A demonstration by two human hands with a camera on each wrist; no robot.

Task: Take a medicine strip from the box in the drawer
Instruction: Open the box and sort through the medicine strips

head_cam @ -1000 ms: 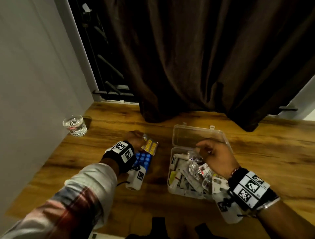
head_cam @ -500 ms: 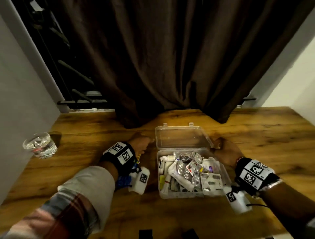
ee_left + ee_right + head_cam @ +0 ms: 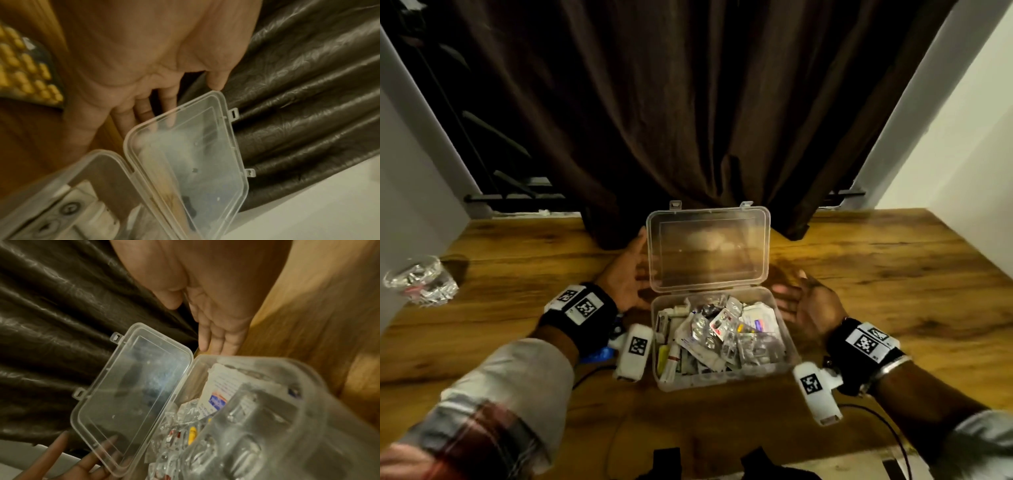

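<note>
A clear plastic box (image 3: 722, 379) stands on the wooden table, its lid (image 3: 709, 251) raised upright at the back. Several medicine strips and sachets (image 3: 722, 329) fill it. My left hand (image 3: 635, 270) is open at the lid's left edge; in the left wrist view its fingers (image 3: 144, 112) reach behind the lid (image 3: 185, 154) and its thumb is near the lid's corner. My right hand (image 3: 796, 294) is open beside the box's back right corner, fingers (image 3: 218, 339) straight and holding nothing. A yellow strip (image 3: 24, 69) and a blue strip (image 3: 595, 354) lie on the table by my left wrist.
A drinking glass (image 3: 419, 281) stands at the table's far left by the wall. A dark brown curtain (image 3: 688, 120) hangs down to the table just behind the box. Bare wood (image 3: 893, 274) stretches to the right of the box.
My left hand left the strips on the table and went to the lid. My right hand came out of the box to its right side. Both hands opened flat; the lid now stands more upright.
</note>
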